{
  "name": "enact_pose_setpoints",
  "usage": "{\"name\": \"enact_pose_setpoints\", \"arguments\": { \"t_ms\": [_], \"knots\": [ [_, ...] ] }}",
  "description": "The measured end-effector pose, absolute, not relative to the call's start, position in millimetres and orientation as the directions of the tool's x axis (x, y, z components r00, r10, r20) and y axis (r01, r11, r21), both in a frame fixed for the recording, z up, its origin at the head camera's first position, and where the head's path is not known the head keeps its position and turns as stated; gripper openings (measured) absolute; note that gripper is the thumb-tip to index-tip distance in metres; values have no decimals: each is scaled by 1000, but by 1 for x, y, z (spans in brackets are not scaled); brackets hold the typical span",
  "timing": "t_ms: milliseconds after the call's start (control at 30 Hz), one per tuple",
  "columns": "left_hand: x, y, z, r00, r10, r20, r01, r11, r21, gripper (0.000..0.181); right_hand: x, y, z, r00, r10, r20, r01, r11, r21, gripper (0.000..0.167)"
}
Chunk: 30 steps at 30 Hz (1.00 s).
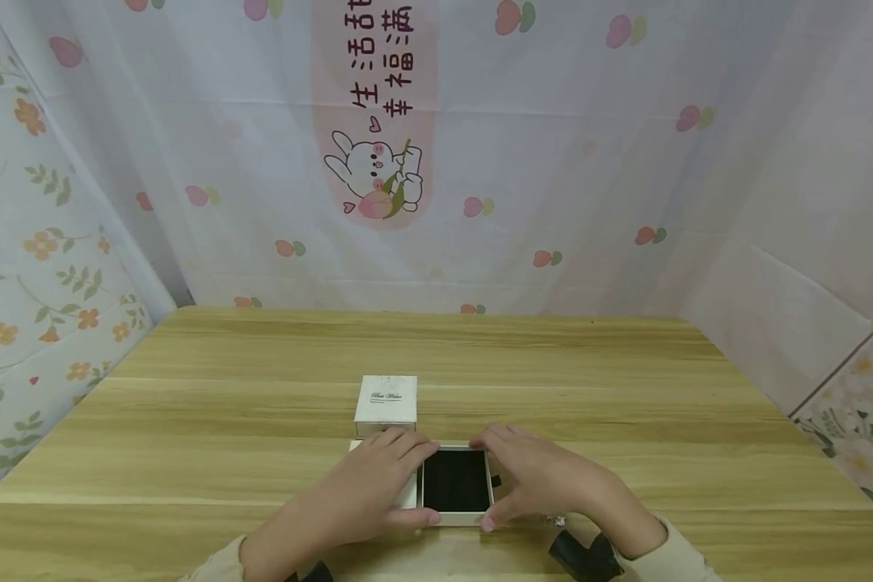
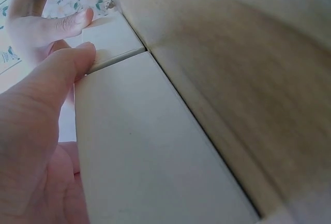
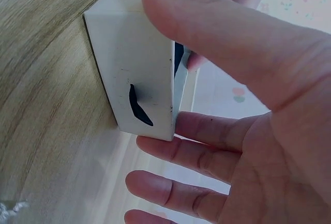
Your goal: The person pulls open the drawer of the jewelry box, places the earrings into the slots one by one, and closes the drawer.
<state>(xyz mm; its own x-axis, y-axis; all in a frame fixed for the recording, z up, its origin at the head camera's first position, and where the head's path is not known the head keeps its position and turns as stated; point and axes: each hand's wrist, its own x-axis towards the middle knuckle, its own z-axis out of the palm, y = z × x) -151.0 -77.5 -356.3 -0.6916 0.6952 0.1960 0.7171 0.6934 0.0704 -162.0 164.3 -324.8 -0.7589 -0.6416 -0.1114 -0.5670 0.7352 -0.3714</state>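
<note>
While a box (image 1: 386, 400) sits behind-left of the drawer (image 1: 457, 519), a trinket (image 1: 558, 521) to its right, black pad (image 1: 457, 481) inside, your left hand (image 1: 371, 487) grips the sleeve (image 2: 139, 146) at its left, your right hand (image 1: 541, 477) pinches the drawer, other fingers spread

Soft, muted light (blurry tabletop (image 2: 243, 74) in left wrist view)

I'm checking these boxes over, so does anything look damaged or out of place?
The open white box has small dark specks along one edge, perhaps scuffs. A tiny silvery item lies loose on the table near the right hand. The rabbit print on the backdrop lies sideways.
</note>
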Motion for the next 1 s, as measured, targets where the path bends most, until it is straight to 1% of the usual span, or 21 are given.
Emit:
{"name": "enact_pose_setpoints", "arguments": {
  "t_ms": [233,433,500,600,733,800,833,867,1000],
  "knots": [
    [-149,-78,-354,-689,695,207,719,691,73,71,-161,163,-323,-766,-633,-113,-561,744,-363,85],
    [-149,-78,-355,-685,697,214,722,689,67,70,-162,168,-318,-790,-590,-168,-476,762,-438,89],
    [-150,-78,-356,-682,698,218,723,688,63,70,-163,171,-315,-797,-576,-182,-450,767,-457,87],
    [-150,-78,-356,-680,700,218,725,686,61,70,-163,175,-311,-800,-568,-192,-448,779,-439,71],
    [-150,-77,-356,-679,701,218,726,685,57,70,-164,181,-308,-789,-591,-171,-510,784,-355,27],
    [-150,-77,-356,-679,701,217,726,686,55,70,-164,184,-308,-782,-599,-175,-527,783,-330,13],
    [-150,-77,-357,-681,700,216,724,687,56,70,-163,185,-307,-782,-594,-189,-521,789,-326,12],
    [-150,-77,-357,-681,700,215,724,688,56,70,-162,186,-308,-784,-583,-211,-504,797,-332,16],
    [-149,-77,-357,-688,693,213,718,694,61,70,-159,187,-309,-798,-529,-288,-437,837,-329,39]
  ]
}}
